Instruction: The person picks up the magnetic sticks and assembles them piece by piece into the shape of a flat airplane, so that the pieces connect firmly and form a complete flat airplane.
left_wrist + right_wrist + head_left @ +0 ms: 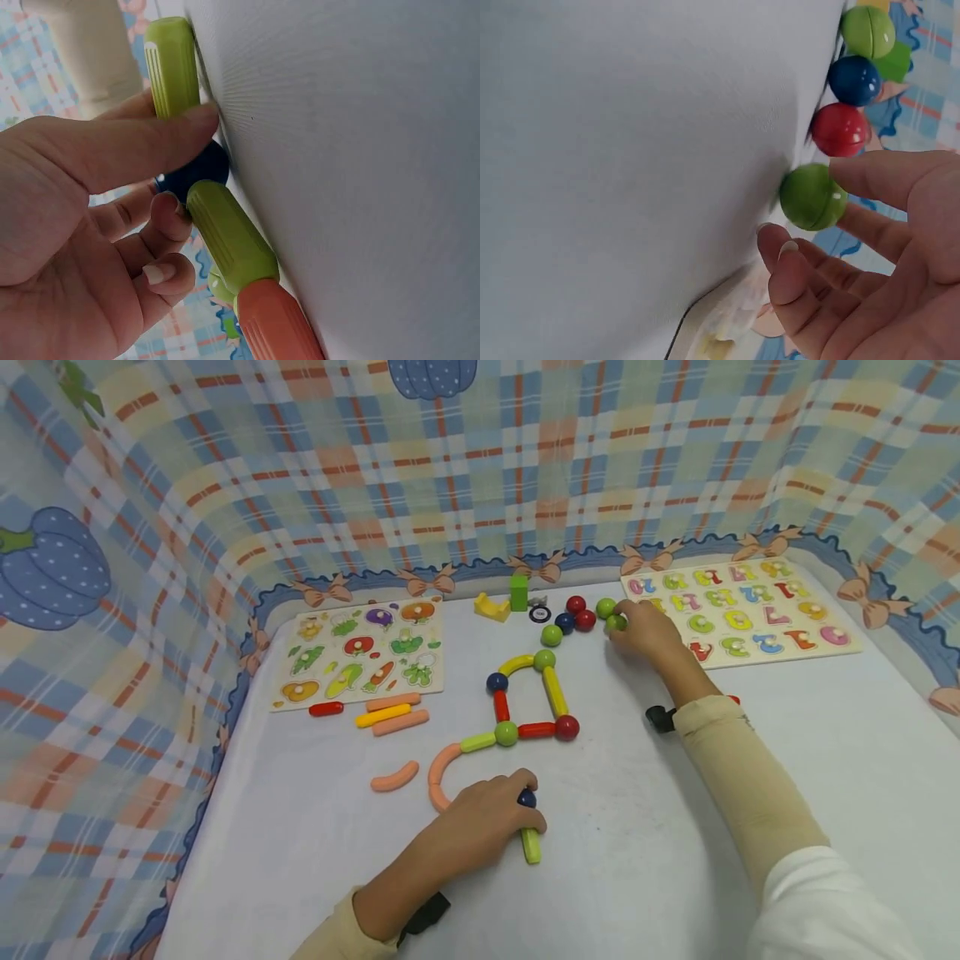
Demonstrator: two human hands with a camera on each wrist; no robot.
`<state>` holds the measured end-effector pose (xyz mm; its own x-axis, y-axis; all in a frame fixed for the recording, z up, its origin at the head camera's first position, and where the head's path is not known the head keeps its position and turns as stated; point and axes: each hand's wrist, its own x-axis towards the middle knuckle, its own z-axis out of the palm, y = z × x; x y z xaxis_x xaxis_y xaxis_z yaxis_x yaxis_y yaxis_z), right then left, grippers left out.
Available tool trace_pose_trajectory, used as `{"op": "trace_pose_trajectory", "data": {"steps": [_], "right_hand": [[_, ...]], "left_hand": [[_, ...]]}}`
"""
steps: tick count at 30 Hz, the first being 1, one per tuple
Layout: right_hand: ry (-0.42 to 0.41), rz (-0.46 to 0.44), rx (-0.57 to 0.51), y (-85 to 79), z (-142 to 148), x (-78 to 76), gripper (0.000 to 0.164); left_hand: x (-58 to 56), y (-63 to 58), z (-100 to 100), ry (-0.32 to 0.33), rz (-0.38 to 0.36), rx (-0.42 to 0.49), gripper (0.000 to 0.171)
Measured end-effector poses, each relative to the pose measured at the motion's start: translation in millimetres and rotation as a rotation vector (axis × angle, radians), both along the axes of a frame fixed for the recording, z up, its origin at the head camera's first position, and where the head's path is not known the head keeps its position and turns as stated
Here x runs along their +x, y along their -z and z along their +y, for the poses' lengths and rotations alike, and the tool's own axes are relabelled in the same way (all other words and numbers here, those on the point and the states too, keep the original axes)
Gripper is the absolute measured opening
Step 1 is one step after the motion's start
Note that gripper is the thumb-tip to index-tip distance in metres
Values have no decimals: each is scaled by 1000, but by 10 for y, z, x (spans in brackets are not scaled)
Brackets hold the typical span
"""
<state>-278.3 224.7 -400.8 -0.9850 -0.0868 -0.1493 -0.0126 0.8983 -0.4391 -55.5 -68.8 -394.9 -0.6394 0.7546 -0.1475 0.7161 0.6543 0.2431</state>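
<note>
My left hand (483,820) pinches a dark blue ball (527,799) between thumb and fingers. A yellow-green rod (531,846) sticks out from the ball toward the front, and a second yellow-green rod (232,238) joins it to an orange curved rod (279,322). That curve leads into a linked figure of rods and balls, with a green ball (507,733), a red ball (567,727) and another blue ball (497,682) at its corners. At the back right, my right hand (648,633) holds a loose green ball (810,197) between thumb and fingers.
Loose balls, among them a red ball (585,620), lie along the back near a green block (519,593) and yellow piece (492,607). A vegetable puzzle board (285,681) and spare rods (401,722) are left; a number board (813,597) is right.
</note>
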Motion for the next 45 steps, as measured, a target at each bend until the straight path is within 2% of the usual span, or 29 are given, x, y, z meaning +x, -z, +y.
{"op": "trace_pose_trajectory", "data": {"steps": [2, 4, 6, 9, 13, 16, 19, 22, 27, 30, 32, 45], "right_hand": [[-35, -16, 18, 12, 4, 38, 40], [-60, -50, 40, -15, 4, 138, 36], [-94, -103, 80, -79, 22, 302, 33], [-171, -205, 156, -208, 49, 647, 27], [-346, -352, 185, -314, -21, 1127, 29], [-537, -407, 87, -264, -162, 1451, 29], [-757, -393, -72, -147, -351, 1725, 27], [-938, -363, -199, -74, -554, 1946, 28], [-1134, -159, -232, -35, -831, 2239, 30], [-1190, -22, -214, -9, -926, 2347, 32], [-1203, 17, -216, -2, -950, 2374, 32], [-1131, -33, -370, 78, -896, 2268, 23]], "left_hand": [[-9, 13, 6, -5, 4, 20, 28], [-16, 24, 7, -4, 8, 41, 25], [-26, 33, 7, 3, 11, 54, 24], [-28, 33, 10, 10, 11, 65, 23], [-39, 26, 0, 8, 16, 77, 20], [-50, 19, -6, 15, 19, 89, 19], [-61, 15, -16, 23, 13, 104, 18], [-70, 19, -26, 24, 3, 124, 18], [-84, 34, -37, 25, -8, 144, 18], [-86, 40, -39, 23, -17, 143, 19], [-88, 40, -38, 23, -20, 142, 19], [-88, 28, -27, 22, -28, 131, 19]]}}
